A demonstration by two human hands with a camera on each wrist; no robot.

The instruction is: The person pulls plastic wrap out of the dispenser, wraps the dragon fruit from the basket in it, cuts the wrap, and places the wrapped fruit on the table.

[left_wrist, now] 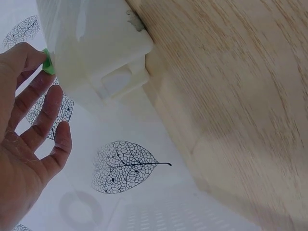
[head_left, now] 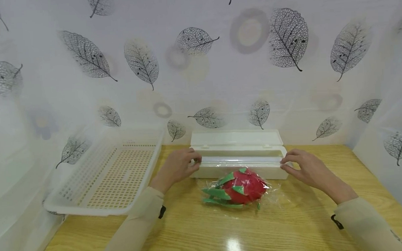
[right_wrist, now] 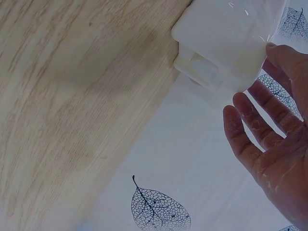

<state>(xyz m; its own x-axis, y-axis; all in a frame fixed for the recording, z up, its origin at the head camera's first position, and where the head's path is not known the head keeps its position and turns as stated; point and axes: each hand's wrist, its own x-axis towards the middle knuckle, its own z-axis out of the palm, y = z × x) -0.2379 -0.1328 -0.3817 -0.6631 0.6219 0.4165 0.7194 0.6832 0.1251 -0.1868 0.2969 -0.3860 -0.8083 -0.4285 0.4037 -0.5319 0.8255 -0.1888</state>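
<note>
A long white cling film box [head_left: 239,172] stands at the back of the table with its lid [head_left: 236,139] raised. The film roll [head_left: 240,160] lies inside. My left hand [head_left: 178,167] is at the box's left end. There its thumb and forefinger pinch a small green slider [left_wrist: 48,62], the other fingers spread loosely. At the opposite end, my right hand [head_left: 305,166] pinches the film edge by the box corner with thumb and forefinger; the forefinger's tip is partly hidden. In front of the box lies a red dragon fruit [head_left: 248,186] with green scales, under crinkled clear film.
A white perforated plastic basket [head_left: 144,186] sits on the left of the wooden table [head_left: 198,232]. Behind and on both sides hangs a pale curtain [head_left: 216,88] printed with dark leaves, close to the table's back edge.
</note>
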